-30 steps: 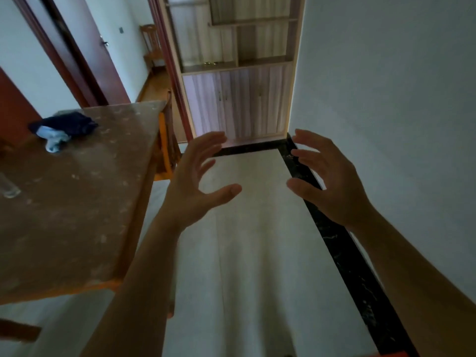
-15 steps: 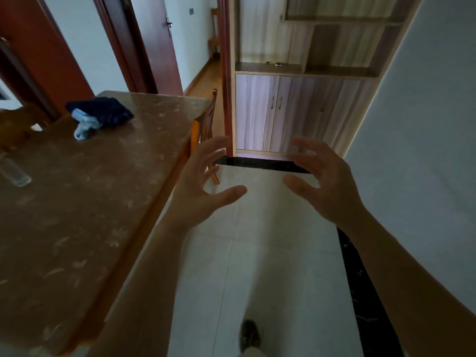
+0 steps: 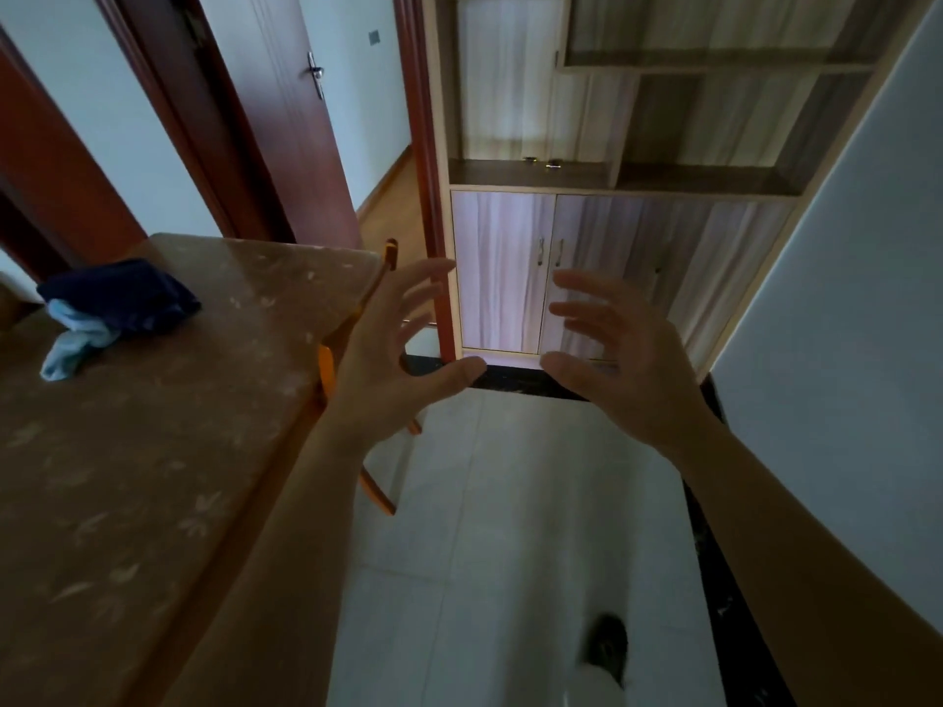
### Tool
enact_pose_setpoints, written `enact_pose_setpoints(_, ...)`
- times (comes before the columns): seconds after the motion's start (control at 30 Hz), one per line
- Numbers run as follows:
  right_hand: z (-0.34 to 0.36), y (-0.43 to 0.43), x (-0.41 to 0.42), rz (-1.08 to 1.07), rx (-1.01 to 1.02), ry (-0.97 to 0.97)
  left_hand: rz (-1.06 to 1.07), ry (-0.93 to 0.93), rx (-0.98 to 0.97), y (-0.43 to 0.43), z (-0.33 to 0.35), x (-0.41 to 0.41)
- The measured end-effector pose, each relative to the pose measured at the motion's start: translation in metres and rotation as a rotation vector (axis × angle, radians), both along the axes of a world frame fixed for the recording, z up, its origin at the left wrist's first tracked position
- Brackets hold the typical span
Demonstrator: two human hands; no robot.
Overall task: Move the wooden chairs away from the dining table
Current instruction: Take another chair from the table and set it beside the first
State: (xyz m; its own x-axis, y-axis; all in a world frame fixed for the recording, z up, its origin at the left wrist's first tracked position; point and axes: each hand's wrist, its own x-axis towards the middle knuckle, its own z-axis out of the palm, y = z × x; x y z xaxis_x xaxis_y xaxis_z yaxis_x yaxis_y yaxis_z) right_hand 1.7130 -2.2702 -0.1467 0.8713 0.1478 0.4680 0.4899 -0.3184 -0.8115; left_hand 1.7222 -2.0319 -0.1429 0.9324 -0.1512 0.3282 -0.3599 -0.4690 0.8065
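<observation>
The brown dining table [image 3: 153, 451] fills the left of the head view. One wooden chair [image 3: 378, 482] is tucked against its far right side; only an orange top rail, a seat edge and a leg show behind my left hand. My left hand [image 3: 393, 369] is raised in front of that chair, fingers spread, holding nothing. My right hand [image 3: 617, 364] hovers level with it to the right, also spread and empty. Neither hand touches the chair.
A dark blue cloth [image 3: 127, 298] on a light blue cloth lies on the table's far left. A wooden cabinet [image 3: 587, 267] with shelves stands ahead. A white wall [image 3: 842, 349] runs along the right. A doorway [image 3: 393, 196] opens beyond the chair. My foot [image 3: 604, 650] is on the tiled floor.
The view has advanced along the table toward the cabinet, and the chair now sits closer, just behind my left hand. Both hands stay raised and spread, now slightly closer together.
</observation>
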Motion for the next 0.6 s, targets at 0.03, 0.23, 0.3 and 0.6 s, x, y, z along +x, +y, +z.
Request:
enact_pose_setpoints(0.03,-0.002,-0.008,0.027,0.021,0.001,0.003,-0.024,-0.050,-0.027,-0.008,-0.002,0.020)
enact_pose_setpoints(0.23,0.006,-0.041,0.182,0.236,-0.033,0.019,0.010,-0.168,-0.195,-0.025,-0.006,0.132)
enact_pose_setpoints(0.3,0.013,-0.036,0.226,0.304,-0.047,0.017,0.044,-0.169,-0.241,-0.021,-0.003,0.158)
enact_pose_setpoints(0.6,-0.026,0.074,0.400,0.723,-0.118,0.031,0.506,-0.130,-0.048,0.065,-0.053,0.239)
